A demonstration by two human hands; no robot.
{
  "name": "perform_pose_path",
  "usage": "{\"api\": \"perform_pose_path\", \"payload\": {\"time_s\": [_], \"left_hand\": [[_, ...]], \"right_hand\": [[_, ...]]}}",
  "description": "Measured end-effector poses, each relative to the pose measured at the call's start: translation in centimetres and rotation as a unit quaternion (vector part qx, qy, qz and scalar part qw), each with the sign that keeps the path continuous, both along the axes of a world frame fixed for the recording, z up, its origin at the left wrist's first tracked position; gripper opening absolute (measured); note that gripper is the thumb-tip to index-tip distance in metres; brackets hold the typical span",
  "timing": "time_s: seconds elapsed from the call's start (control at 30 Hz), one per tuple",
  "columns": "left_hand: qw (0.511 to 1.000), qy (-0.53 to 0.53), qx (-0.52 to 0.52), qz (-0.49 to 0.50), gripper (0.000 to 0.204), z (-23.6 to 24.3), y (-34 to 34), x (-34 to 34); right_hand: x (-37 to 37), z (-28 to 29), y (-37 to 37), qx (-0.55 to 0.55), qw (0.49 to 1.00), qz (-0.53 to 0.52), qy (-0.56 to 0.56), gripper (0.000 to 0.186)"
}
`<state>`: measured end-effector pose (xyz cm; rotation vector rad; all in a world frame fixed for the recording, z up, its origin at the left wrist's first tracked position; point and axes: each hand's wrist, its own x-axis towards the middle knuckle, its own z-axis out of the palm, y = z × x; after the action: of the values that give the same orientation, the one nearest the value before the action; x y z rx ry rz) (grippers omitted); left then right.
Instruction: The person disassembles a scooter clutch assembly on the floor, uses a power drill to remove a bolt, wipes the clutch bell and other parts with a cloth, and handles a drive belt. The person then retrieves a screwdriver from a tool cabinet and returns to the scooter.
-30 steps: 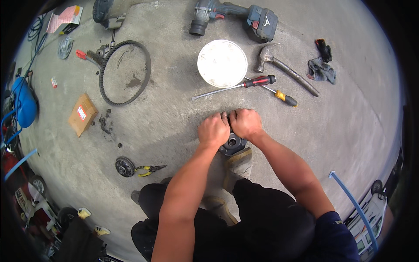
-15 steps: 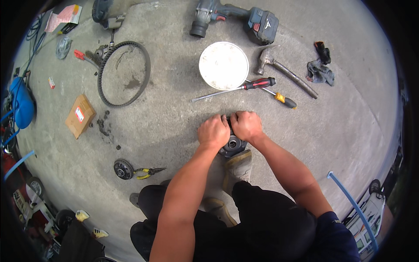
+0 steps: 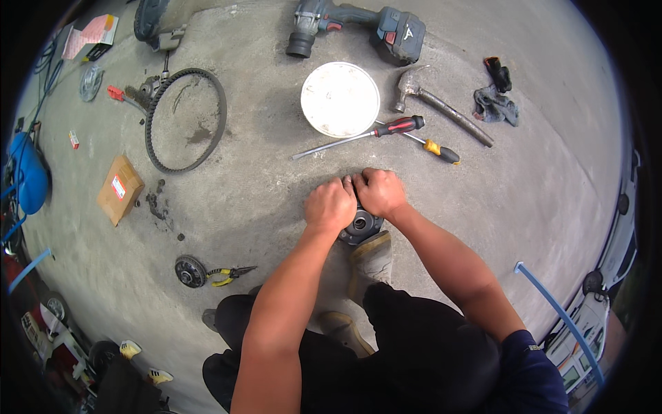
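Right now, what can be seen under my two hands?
A dark round part shows from under the left hand and right hand, its central hole visible. Whatever lies directly beneath them is covered.

On my remote feed I logged a dark grey metal part (image 3: 352, 233), white lid (image 3: 340, 100), red-and-black screwdriver handle (image 3: 400, 125), yellow-and-black second handle (image 3: 441, 151), black belt (image 3: 221, 117), brown box (image 3: 114, 201), red-and-white label (image 3: 118, 186), yellow-handled pliers (image 3: 227, 274), blue-grey power tool (image 3: 355, 14), red trigger (image 3: 334, 26), navy sleeve (image 3: 527, 362).

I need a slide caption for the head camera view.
Left hand and right hand grip a dark machine part beside a boot; claw hammer beyond.
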<state>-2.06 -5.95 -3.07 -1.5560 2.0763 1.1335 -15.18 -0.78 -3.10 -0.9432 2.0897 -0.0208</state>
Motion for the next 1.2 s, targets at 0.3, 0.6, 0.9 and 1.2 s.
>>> {"api": "perform_pose_path", "payload": {"time_s": [0.3,0.6,0.9,1.2], "left_hand": [[0.999,0.008,0.015,-0.039,0.054,0.8,-0.7,-1.2],[0.998,-0.005,0.039,-0.052,0.043,0.0,-1.3,-1.1],[0.999,0.0,0.025,-0.041,0.041,0.2,-1.2,-1.1],[0.997,-0.02,0.034,-0.063,0.037,0.6,-1.5,-1.1]], "right_hand": [[0.5,0.0,0.6,-0.028,0.996,-0.082,0.012,0.05],[0.3,-0.2,0.4,-0.025,0.996,-0.088,-0.021,0.054],[0.7,-1.7,2.0,-0.229,0.966,-0.106,0.048,0.043],[0.0,3.8,6.6,-0.217,0.974,-0.06,0.017,0.033]]}}
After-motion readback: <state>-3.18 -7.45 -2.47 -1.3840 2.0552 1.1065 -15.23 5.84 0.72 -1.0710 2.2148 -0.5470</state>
